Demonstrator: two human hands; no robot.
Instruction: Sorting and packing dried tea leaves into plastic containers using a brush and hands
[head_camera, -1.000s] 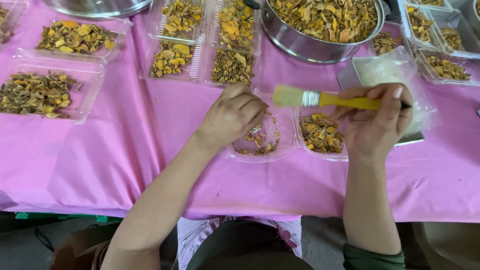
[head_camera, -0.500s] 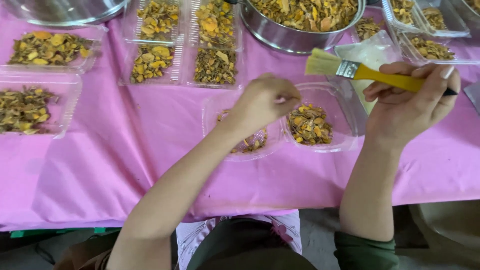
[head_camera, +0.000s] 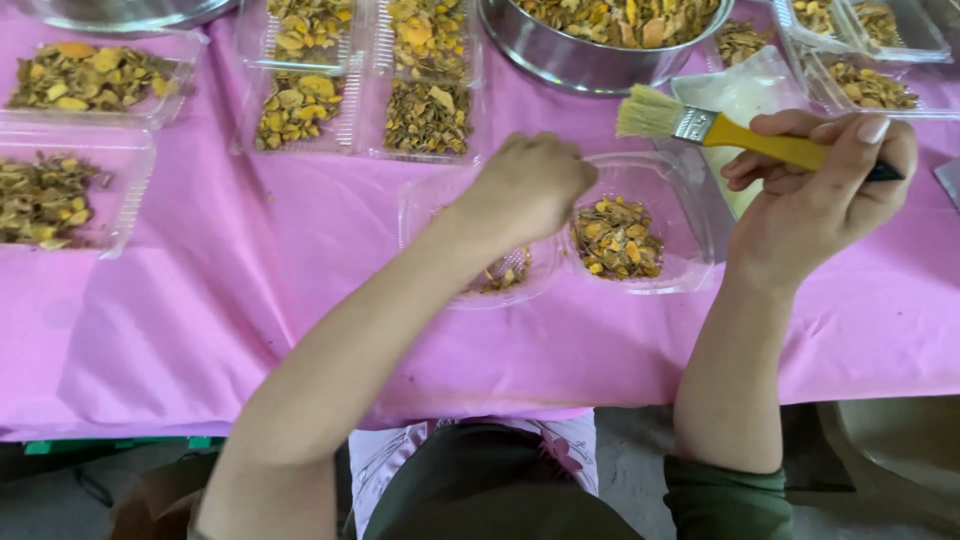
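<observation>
Since a second ago both hands have drifted toward 12 o'clock: the left hand (head_camera: 527, 185) hovers half-curled over the clear tray (head_camera: 690, 215), its pinch hidden, so it should drop flakes gently at the dried pile (head_camera: 615, 237) while the right hand (head_camera: 815, 195), wrapped around the yellow brush (head_camera: 735, 135), keeps bristles lifted at 1 o'clock.

Pink cloth (head_camera: 180, 330) covers the table, draping over its near edge. Below the edge, grey concrete floor (head_camera: 630, 450) shows, with a green strip (head_camera: 120, 443) at left. Soft, even daylight; shadows are faint.

Your left hand (head_camera: 527, 188) hovers over the open clamshell tray (head_camera: 690, 215), perhaps touching it; your right hand (head_camera: 815, 205) holds the brush (head_camera: 730, 133) right of it, before the pot (head_camera: 590, 55).
</observation>
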